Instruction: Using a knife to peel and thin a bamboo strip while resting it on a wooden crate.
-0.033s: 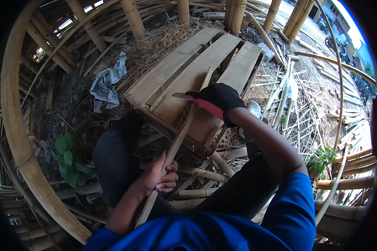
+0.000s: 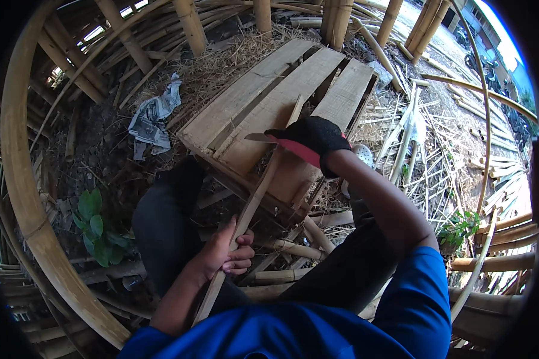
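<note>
A long, narrow bamboo strip (image 2: 259, 194) slants from my lap up across a wooden crate (image 2: 281, 99) with a slatted top. Bare fingers of my left hand (image 2: 224, 251) are wrapped round the strip's lower part, close to my lap. Over the crate, my right hand (image 2: 311, 140) wears a black glove with a red palm and is closed on a knife. Only the knife's short blade (image 2: 259, 138) shows, sticking out to the left beside the strip; the glove hides its handle. The strip's far end reaches past the glove, above the crate's slats.
Crumpled newspaper (image 2: 156, 116) lies left of the crate. A thick curved bamboo pole (image 2: 27, 197) runs down the left side. Upright bamboo posts (image 2: 190, 27) stand behind. Split bamboo scraps (image 2: 425, 137) cover the ground at right. A leafy plant (image 2: 93, 224) grows near my left knee.
</note>
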The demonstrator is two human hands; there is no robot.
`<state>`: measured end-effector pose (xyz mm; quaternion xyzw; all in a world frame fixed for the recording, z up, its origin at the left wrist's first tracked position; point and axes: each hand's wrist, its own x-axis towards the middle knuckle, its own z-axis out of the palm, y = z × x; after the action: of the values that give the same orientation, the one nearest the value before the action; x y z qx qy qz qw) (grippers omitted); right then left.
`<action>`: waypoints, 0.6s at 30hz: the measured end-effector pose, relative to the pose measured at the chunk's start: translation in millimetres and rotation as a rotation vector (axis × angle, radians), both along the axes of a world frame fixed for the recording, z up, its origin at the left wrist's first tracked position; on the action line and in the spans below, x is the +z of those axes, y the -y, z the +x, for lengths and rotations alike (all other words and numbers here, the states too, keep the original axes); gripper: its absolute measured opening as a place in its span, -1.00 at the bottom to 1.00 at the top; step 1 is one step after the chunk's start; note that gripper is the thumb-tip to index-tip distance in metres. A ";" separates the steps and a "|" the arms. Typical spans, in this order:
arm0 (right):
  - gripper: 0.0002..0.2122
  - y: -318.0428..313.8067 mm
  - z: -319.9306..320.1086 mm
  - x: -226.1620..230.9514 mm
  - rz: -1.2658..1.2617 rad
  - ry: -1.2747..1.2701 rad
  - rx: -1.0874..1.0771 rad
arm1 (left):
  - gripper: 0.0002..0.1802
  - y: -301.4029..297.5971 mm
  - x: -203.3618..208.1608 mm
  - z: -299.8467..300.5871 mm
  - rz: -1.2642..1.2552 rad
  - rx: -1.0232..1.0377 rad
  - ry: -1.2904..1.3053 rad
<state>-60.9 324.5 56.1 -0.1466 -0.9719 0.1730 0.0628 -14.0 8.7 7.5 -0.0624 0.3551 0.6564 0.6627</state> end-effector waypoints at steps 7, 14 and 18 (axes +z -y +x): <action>-0.28 31.4 6.9 2.2 -0.096 -0.055 -0.002 | -0.38 9.9 -10.5 -0.8 0.078 -0.015 0.057; -0.34 14.7 -4.4 33.0 -0.133 0.178 -0.067 | -0.39 13.4 -4.0 -1.6 0.075 -0.008 0.029; -0.34 5.0 -5.6 24.9 -0.171 0.213 0.065 | -0.39 14.9 -5.8 0.0 0.091 -0.034 0.077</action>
<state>-66.5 319.5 81.0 -0.1373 -0.9590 0.2406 -0.0590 -14.0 -6.3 1.6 -0.0512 0.3003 0.6577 0.6890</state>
